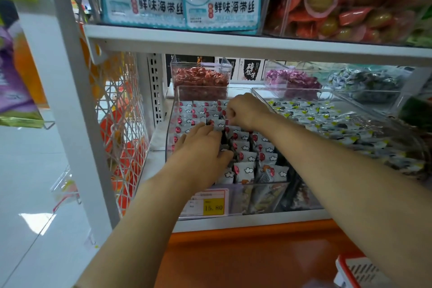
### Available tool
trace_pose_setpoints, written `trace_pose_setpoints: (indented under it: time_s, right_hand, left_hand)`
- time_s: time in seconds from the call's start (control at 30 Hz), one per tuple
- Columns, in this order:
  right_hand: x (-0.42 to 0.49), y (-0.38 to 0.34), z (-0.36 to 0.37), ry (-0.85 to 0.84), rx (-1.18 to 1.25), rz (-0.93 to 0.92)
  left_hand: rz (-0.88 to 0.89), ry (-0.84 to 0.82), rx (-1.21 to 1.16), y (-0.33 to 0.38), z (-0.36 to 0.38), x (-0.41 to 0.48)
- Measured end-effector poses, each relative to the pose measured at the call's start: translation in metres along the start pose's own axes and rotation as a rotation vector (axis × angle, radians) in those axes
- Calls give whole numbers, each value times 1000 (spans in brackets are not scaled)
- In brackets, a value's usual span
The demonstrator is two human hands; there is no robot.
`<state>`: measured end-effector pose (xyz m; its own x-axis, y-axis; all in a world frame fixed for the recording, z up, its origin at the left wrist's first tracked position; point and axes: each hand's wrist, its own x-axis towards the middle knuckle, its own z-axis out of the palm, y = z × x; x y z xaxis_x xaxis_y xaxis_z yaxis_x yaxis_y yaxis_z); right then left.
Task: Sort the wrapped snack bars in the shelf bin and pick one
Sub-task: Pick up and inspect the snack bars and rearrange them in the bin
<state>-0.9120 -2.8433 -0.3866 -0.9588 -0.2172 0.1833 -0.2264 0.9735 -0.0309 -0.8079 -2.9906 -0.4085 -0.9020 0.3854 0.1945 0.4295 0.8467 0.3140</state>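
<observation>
A clear plastic shelf bin (170,124) holds several rows of small white wrapped snack bars (245,169) with red dots and cloud prints. My left hand (201,147) lies palm down on the left rows, fingers stretched forward and pressing the packets, its thumb against the middle row. My right hand (245,112) is further back in the bin, fingers curled, pinching a white packet (221,124) at its top edge. The packets under both hands are hidden.
A yellow price tag (211,202) reading 15.80 hangs on the bin front. A neighbouring clear bin (261,94) to the right holds yellow-marked packets. Bins of red candy (201,77) and purple candy (292,79) stand behind. The upper shelf (233,42) overhangs closely. A red-rimmed basket (355,271) sits low right.
</observation>
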Motion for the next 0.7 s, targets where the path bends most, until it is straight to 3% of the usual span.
trace_pose_setpoints:
  time_s: [0.13,0.33,0.47,0.6,0.7]
  right_hand:
    - [-10,4,-17,98,191,11]
    - [-49,12,-35,569,442,117]
    - [-90,11,-33,739,655,159]
    - [-128,11,-32,740,957,263]
    - [-151,9,-27,633,1274,314]
  left_hand:
    - [-12,34,-28,-2,-1,0]
    - [-47,160,-133,-3,-5,2]
    - [-61,305,-236,2,-8,-2]
    - [-85,343,-416,8,-13,-7]
    - [-111,246,-644,17,-13,-14]
